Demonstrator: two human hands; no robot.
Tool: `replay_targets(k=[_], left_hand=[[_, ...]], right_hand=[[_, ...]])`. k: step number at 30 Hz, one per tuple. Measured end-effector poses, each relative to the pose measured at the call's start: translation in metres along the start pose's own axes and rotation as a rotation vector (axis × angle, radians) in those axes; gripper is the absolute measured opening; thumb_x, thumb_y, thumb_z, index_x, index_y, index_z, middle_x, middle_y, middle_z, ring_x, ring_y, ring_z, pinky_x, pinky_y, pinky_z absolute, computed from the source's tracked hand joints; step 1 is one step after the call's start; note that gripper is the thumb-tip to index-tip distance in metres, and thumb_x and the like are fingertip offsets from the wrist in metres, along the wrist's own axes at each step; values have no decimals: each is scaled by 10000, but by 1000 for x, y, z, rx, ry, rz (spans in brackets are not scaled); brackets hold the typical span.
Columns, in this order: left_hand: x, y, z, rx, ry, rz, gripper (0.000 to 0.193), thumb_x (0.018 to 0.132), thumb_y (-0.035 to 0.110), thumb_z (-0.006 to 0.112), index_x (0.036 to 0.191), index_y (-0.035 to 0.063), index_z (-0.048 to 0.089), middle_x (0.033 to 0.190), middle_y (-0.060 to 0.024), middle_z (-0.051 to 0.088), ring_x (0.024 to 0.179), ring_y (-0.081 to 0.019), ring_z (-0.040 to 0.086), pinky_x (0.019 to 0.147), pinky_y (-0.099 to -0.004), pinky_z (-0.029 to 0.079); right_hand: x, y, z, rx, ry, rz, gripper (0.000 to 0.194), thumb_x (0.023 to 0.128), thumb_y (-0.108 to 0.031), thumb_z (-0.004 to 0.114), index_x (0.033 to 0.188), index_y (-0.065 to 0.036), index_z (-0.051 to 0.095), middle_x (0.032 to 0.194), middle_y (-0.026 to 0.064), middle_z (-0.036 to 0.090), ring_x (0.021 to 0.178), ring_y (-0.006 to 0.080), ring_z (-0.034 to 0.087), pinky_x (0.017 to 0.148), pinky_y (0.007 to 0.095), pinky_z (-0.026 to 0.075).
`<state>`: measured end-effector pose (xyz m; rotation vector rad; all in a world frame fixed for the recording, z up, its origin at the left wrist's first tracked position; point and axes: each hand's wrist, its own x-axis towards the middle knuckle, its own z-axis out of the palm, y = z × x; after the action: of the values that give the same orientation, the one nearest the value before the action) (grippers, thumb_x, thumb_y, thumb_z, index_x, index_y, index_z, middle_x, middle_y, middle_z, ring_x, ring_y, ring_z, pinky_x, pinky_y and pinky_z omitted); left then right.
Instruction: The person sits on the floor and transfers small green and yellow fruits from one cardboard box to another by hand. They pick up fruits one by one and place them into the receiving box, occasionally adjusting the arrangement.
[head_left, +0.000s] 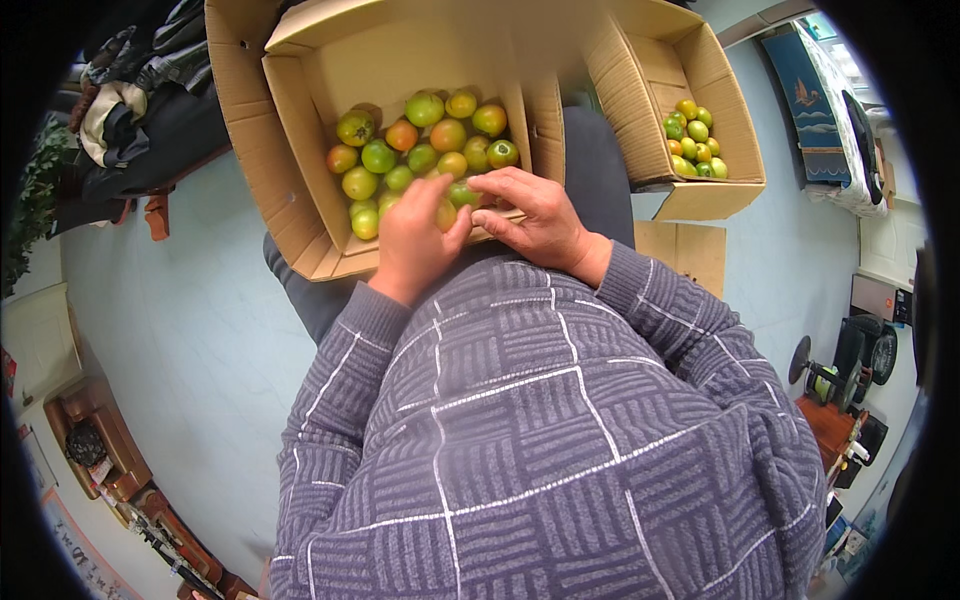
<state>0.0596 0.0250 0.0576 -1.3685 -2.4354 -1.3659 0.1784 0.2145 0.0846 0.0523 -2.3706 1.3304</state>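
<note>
A large cardboard box (315, 142) stands before me, with many green, yellowish and orange-red tomatoes (424, 109) loose on its bottom. Both of my hands are over its near edge, among the closest tomatoes. My left hand (420, 232) is slightly blurred and bent over a yellow-green tomato (445, 215); its grip on it is unclear. Close beside it, my right hand (531, 214) curves its fingers near a green tomato (461, 195), thumb and fingers apart. Whether the right fingertips touch a tomato cannot be told.
A second cardboard box (724, 112) with more tomatoes (697, 132) stands at the right. Below it, a flat cardboard piece (682, 255) lies on the floor. Dark clothes (161, 67) are piled at the upper left. Exercise gear (832, 375) stands at the far right.
</note>
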Motion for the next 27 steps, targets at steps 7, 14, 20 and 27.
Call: replay_targets(k=[7,14,20,27], left_hand=[[-6,-7,6,12,-13,-58,144,979,211,804,968,77,753,933,-153,731,806,-417,728,692,-512,576],[-5,-12,5,-54,201,-149,181,1117,177,714,1063,11,764,971,-154,737,882,-342,724,813,-422,586],[-3,-28,5,72,293,-189,351,1110,187,758,1380,-35,720,1303,-186,719,1205,-328,720,991,-404,621],[-5,-33,9,-62,234,-228,332,1062,136,772,1356,-14,740,1345,-177,727,1277,-329,717,1038,-416,636]], right_hand=[[-6,11,0,-125,-43,5,202,978,-179,844,1140,-59,837,967,122,805,870,336,788,761,435,630],[-6,10,1,-132,-63,8,199,994,-210,839,1135,-69,842,994,120,815,897,338,794,783,435,637],[-5,10,0,-151,-68,-21,176,1003,-147,833,1137,-34,823,940,136,798,819,322,778,742,413,627],[-7,11,0,-139,-83,30,198,1008,-217,827,1133,-63,835,990,130,812,877,340,790,767,435,634]])
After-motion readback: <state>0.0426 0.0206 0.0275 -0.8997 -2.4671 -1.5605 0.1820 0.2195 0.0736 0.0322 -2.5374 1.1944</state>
